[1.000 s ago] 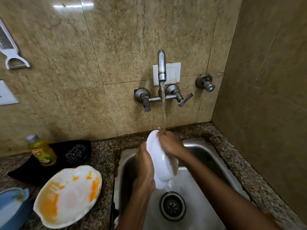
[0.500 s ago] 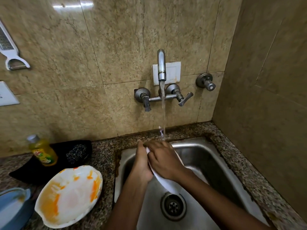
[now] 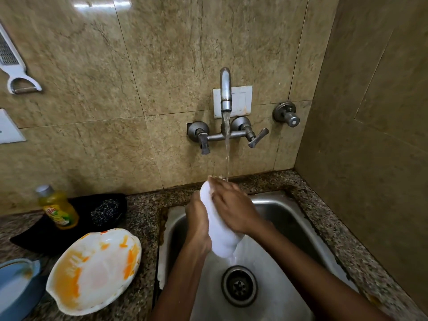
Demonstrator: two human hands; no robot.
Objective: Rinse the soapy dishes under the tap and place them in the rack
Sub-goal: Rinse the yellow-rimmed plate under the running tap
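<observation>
A white plate point(image 3: 218, 230) stands on edge over the steel sink point(image 3: 289, 216), right under the running tap point(image 3: 225, 91). My left hand point(image 3: 198, 224) grips its left side from behind. My right hand point(image 3: 232, 208) lies flat across its face, fingers up at the top rim where the water lands. Water runs off the plate's lower edge toward the drain point(image 3: 239, 285). A white plate with orange stains point(image 3: 95, 272) lies on the counter to the left. No rack is in view.
A yellow dish-soap bottle point(image 3: 56, 208) and a dark scrubber point(image 3: 106, 210) sit on a black tray at the back left. A blue dish point(image 3: 16, 288) is at the left edge. A grater point(image 3: 10, 61) hangs on the wall. A tiled wall closes the right side.
The plate was dipped low into the sink half a second ago; it is now raised again and upright under the stream, with my right hand sliding over its face.
</observation>
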